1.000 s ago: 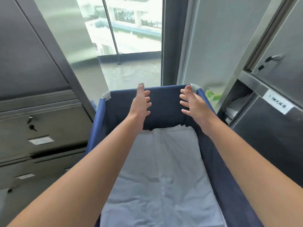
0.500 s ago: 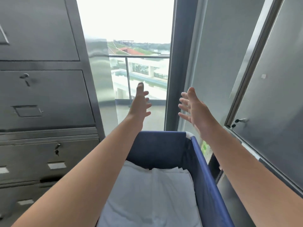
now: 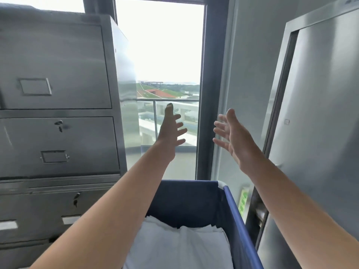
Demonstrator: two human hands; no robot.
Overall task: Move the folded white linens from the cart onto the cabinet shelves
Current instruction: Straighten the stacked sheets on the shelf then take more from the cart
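Both hands have risen since a second ago, when they hung low against the far wall of the cart just above the linens; with the camera tilting up as well, they now show against the window, and only the far end of the pile remains in sight. From the head view, the one view there is, the left hand (image 3: 171, 131) is held out with its fingers straight and spread, thumb uppermost, gripping nothing, and the right hand (image 3: 234, 136) faces it palm inward, fingers likewise splayed and empty. The two are near each other but apart, well above the folded white linens (image 3: 180, 247), which lie stacked in the blue cart (image 3: 231, 208) at the bottom of the frame, between the forearms. A grey cabinet (image 3: 58, 98) with closed, keyed drawers stands to the left, and a steel door (image 3: 320, 123) stands to the right; no open shelf shows plainly here, so where the linens are to go cannot be told from this view. Nothing appears to have been lifted yet, so the step in hand is judged to be the first pickup. To do it well, the hands should probably come down on either side of the stack, slide flat under its lower layers and lift it level, since loosely folded cloth is likely to sag and unfold if pinched from the top or taken by one edge. Keeping clear of the cart wall should save the folds from dragging.
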